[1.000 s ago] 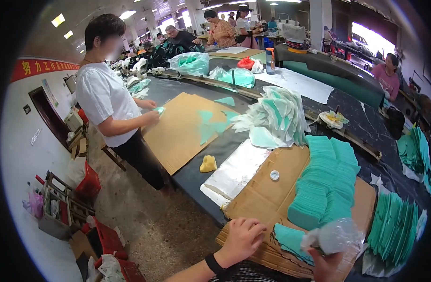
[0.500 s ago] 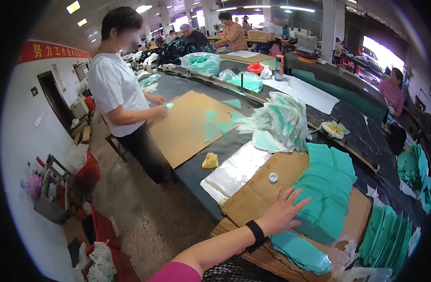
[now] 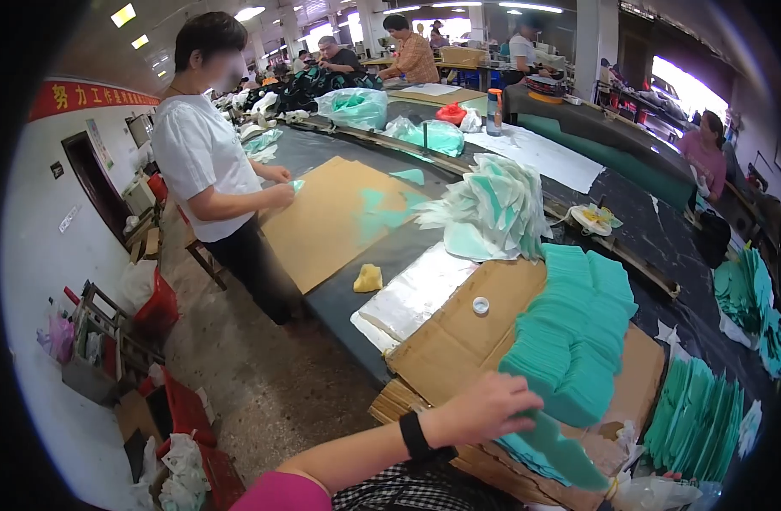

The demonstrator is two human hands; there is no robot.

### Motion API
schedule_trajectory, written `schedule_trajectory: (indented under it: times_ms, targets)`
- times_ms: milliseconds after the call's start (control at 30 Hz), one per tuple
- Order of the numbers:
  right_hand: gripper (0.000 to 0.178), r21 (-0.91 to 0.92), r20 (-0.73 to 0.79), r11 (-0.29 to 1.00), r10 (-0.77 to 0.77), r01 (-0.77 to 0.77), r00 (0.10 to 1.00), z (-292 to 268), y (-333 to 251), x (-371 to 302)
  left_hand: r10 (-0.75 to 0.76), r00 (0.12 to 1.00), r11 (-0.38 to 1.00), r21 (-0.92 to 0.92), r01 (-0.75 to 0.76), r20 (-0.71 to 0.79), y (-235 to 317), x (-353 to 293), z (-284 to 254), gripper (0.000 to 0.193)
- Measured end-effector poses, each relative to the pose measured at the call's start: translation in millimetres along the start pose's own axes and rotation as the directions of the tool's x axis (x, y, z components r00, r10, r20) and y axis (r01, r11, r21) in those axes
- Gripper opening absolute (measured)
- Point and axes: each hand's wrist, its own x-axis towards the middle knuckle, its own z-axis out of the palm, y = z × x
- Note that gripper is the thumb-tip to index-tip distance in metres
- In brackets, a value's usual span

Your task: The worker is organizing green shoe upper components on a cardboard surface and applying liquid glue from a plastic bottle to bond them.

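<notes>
My left hand [image 3: 486, 409], with a black band [image 3: 416, 436] at the wrist, reaches in from the lower edge. Its fingers are closed on the upper end of an elongated green sheet piece [image 3: 562, 451] with a curved outline. That piece hangs tilted over a small pile of lighter green pieces [image 3: 524, 454], which it partly hides. Just beyond the hand lies a large block of stacked green pieces [image 3: 569, 336] in neat rows on brown cardboard [image 3: 446, 358]. My right hand is not in view.
Beyond the cardboard stands a fanned heap of white and green pieces [image 3: 492, 209]; more green pieces [image 3: 692, 417] stand at right. A white cap [image 3: 480, 305] and yellow lump [image 3: 367, 278] lie left. A co-worker [image 3: 207, 162] stands by a brown board [image 3: 322, 230]. Red crates [image 3: 182, 409] line the floor.
My left hand has moved down and left from beside the large stack. Its spread fingers have closed on a green piece, which is now raised off the small pile. The view has shifted slightly.
</notes>
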Motion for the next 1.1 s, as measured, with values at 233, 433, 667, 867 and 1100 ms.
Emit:
schedule_trajectory:
  times_ms: [233,433,667,867,1100]
  targets:
    - [0.032,0.005,0.191,0.998,0.063,-0.065,0.98,39.6,-35.9,-5.2,-0.199,0.968,0.952,0.266,0.154,0.15,-4.5,-39.4,49.8,0.031]
    - [0.051,-0.019,0.083,0.983,0.182,-0.181,0.98,114.5,-120.3,8.9,-0.2,0.977,0.934,0.317,0.167,0.074,-4.3,-40.1,47.8,0.039]
    - [0.056,-0.131,0.179,0.991,0.055,-0.032,0.982,106.2,-124.0,5.5,-0.245,0.97,0.942,0.241,0.235,0.011,1.8,-37.5,41.2,0.037]
    - [0.072,0.094,0.385,0.887,0.385,-0.451,0.838,119.9,-111.9,-4.2,-0.213,0.977,0.948,0.241,0.208,-0.005,-3.7,-38.4,49.6,0.03]
    - [0.082,0.024,0.487,0.982,0.155,-0.19,0.86,154.3,-112.1,-5.2,-0.239,0.97,0.95,0.215,0.226,0.036,-3.9,-38.9,49.7,0.029]
